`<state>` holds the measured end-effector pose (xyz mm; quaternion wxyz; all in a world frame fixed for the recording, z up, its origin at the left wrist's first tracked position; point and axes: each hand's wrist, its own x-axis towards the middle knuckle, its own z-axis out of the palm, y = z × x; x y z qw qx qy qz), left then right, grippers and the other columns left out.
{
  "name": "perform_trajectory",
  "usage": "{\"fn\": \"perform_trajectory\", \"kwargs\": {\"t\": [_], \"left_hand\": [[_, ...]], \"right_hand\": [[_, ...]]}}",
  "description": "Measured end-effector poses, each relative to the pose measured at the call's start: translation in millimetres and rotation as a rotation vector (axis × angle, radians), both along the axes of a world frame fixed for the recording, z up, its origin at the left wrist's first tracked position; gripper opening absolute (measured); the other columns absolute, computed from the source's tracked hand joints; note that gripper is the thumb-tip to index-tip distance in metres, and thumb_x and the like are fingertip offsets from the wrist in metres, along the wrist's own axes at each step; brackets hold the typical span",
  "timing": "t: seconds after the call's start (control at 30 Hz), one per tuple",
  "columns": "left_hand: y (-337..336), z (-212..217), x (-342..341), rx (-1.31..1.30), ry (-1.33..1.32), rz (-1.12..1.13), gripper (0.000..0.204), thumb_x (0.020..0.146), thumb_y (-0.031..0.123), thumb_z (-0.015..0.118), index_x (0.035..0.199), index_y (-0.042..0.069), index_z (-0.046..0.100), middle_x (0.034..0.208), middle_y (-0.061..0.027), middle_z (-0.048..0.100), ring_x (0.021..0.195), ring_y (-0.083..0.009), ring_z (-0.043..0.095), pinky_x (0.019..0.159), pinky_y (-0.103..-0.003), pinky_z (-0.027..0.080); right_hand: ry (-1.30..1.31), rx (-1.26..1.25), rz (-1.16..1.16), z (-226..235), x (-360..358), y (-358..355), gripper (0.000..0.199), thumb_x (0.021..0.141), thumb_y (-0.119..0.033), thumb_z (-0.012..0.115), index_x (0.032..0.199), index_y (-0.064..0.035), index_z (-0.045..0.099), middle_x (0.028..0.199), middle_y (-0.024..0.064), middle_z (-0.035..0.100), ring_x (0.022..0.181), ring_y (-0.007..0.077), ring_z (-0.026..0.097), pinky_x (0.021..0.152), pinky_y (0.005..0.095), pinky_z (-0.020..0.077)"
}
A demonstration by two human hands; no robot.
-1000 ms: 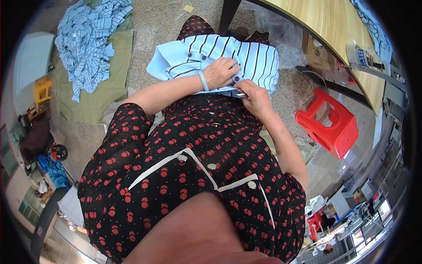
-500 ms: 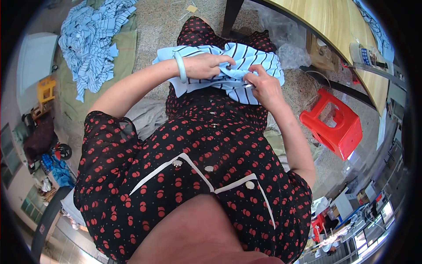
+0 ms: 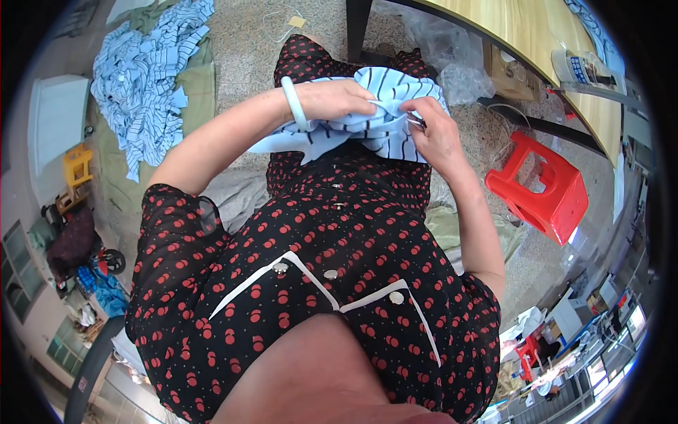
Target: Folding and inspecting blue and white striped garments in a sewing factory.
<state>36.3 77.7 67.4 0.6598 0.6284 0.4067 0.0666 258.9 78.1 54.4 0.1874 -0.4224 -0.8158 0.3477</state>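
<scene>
- Dress [image 3: 311, 283], black with red dots and white-trimmed collar, fills lower centre; both forearms run up from it to frame centre.
- Left hand [image 3: 337, 99], upper centre: clenched on a bunched fold of the shirt [image 3: 385, 127], knuckles up. Pale green bangle [image 3: 291, 102] on that wrist.
- Right hand [image 3: 434, 131], just right of the left: fingertips pinch the shirt's edge; something small and metallic shows at the fingers, can't tell what.
- Shirt: light blue, dark stripes, crumpled, held between both hands over the lap, tail hanging lower left.
- Red stool [image 3: 544, 187] on the floor, right of centre, well apart from the hands.
- Pile of similar striped cloth [image 3: 145, 78] on a green sheet, upper left.
- Bench [image 3: 537, 42], wooden top, upper right; clear plastic bags [image 3: 452, 63] under its edge.
</scene>
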Motion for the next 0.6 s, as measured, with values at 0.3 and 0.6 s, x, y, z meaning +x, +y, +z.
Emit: {"fn": "perform_trajectory", "kwargs": {"t": [0.3,0.6], "left_hand": [[5,-2,0,-0.110,0.029,0.194,0.018,0.083,0.019,0.049,0.084,0.003,0.055,0.072,0.0040,0.051,0.066,-0.0037,0.043,0.058,-0.020,0.037],[-4,-4,3,0.259,-0.026,-0.103,0.018,0.080,0.015,0.054,0.092,0.002,0.055,0.075,-0.0048,0.058,0.070,-0.0139,0.055,0.064,-0.027,0.042]], "right_hand": [[0.208,-0.425,-0.227,-20,-18,-19,0.038,0.075,-0.027,0.062,0.103,-0.0042,0.051,0.076,0.0018,0.052,0.067,0.0096,0.046,0.060,0.0241,0.0393],[0.223,-0.966,-0.134,-16,5,16,0.023,0.075,-0.032,0.059,0.083,-0.0103,0.059,0.062,-0.0064,0.047,0.052,0.0028,0.041,0.045,0.0176,0.0318]]}}
